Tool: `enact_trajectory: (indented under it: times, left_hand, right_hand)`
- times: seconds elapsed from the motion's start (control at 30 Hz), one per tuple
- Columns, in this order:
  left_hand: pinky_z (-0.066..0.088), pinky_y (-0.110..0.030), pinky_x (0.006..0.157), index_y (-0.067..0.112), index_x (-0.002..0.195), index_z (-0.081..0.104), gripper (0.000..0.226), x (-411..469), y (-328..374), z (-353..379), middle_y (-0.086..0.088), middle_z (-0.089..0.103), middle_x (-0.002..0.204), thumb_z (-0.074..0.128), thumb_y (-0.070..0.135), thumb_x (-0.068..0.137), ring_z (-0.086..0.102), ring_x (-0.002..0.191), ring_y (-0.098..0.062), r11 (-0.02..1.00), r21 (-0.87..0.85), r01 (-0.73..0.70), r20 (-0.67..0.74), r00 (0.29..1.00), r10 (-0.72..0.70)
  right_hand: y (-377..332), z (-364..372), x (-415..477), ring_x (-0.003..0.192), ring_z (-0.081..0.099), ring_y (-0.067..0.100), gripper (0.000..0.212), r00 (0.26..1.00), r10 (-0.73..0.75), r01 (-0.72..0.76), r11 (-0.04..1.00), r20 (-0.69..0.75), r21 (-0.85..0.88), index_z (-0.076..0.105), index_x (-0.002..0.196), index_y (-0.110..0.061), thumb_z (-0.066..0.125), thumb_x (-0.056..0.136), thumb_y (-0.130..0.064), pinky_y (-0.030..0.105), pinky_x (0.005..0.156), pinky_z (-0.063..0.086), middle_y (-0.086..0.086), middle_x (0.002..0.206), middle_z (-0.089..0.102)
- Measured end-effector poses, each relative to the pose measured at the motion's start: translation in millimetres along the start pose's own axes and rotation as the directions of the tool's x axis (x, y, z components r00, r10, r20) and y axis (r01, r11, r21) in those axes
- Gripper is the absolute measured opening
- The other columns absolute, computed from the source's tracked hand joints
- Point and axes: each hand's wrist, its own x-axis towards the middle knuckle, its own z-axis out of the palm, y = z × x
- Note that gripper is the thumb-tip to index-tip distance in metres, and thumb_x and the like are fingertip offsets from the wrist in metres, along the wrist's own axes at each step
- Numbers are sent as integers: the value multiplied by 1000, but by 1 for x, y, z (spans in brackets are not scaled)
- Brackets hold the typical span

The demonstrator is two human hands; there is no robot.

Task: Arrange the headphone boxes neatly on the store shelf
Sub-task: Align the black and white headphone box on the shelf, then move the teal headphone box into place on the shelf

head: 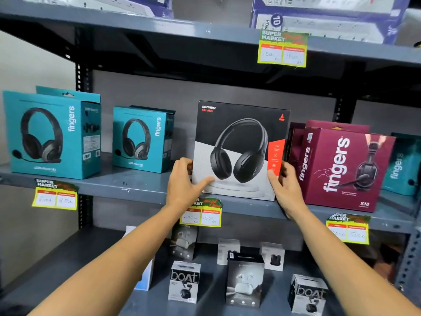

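A black-and-white Rockerz headphone box (241, 133) stands upright at the middle of the grey shelf (141, 188), slightly tilted. My left hand (184, 181) grips its lower left corner, thumb across the front. My right hand (284, 185) holds its lower right edge. Two teal Fingers boxes stand to the left, a large one (50, 133) and a smaller one (141, 139) set further back. A maroon Fingers box (341, 169) stands right of the Rockerz box, with another maroon box behind it and a teal box (401, 165) at the far right.
Yellow price tags (201, 213) hang from the shelf's front edge. The lower shelf holds several small earbud boxes (184, 281). The upper shelf (159, 26) carries blue-and-white boxes and its own price tag (282, 49). Black perforated uprights frame the rack.
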Motion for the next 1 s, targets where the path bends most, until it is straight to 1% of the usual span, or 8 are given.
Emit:
enact_trajectory:
  times: [0.13,0.23,0.4,0.6,0.77,0.87,0.93,1.0]
  left_hand:
    - [46,-14,68,17,101,54,30,-3,-10,-19,-1,57,96,71,36,86,55,84,-11,997,-49,-56,-37,998,55]
    - [52,-36,70,11,96,57,8,0,-27,-49,-3,60,91,62,15,92,57,82,-17,995,-19,-101,-96,990,99]
    - [47,-35,72,7,92,59,10,15,-63,-122,-5,62,89,64,7,84,57,84,-24,963,211,-168,-125,972,197]
    - [38,-44,84,7,98,61,26,44,-133,-226,-13,63,104,65,22,77,56,99,-37,910,398,-118,-308,917,253]
    - [31,-49,111,-1,136,38,88,78,-189,-292,-26,42,141,76,47,73,38,133,-42,947,259,189,-494,869,-39]
    - [45,-49,96,0,129,41,96,92,-213,-307,-24,54,131,76,63,66,52,121,-41,914,179,364,-409,872,-268]
    - [50,-45,86,4,119,47,83,95,-221,-305,-19,61,120,76,62,67,59,110,-38,926,137,351,-317,902,-294]
    - [49,-40,83,5,117,51,76,94,-220,-295,-18,61,117,79,56,68,60,108,-36,946,152,286,-283,930,-236]
  right_hand:
    - [-12,11,-14,73,45,24,35,898,-352,247,900,-266,-358,41,85,-12,75,79,-8,39,66,40,5,84,45]
    - [-28,35,-17,71,39,21,35,844,-529,422,760,-93,-495,41,72,-10,74,76,2,31,66,31,3,75,42]
    - [-53,109,-35,72,44,25,24,824,-553,536,686,127,-492,47,71,-9,69,79,-1,39,64,40,7,76,48]
    - [-87,231,-48,90,53,26,16,865,-460,501,768,201,-399,55,87,-8,68,83,-17,32,74,42,8,93,53]
    - [-121,333,-46,106,53,29,47,930,-272,334,906,246,-261,54,116,-1,70,85,-33,32,88,42,16,116,55]
    - [-135,381,-46,128,43,30,79,935,-66,155,959,348,-235,32,143,-7,62,85,-53,36,101,37,15,146,42]
    - [-141,403,-47,137,36,29,92,910,88,2,976,406,-217,19,150,-13,59,83,-61,42,108,34,11,154,32]
    - [-142,411,-49,136,39,28,90,897,173,-104,977,406,-186,27,147,-15,60,79,-65,42,108,35,6,151,40]
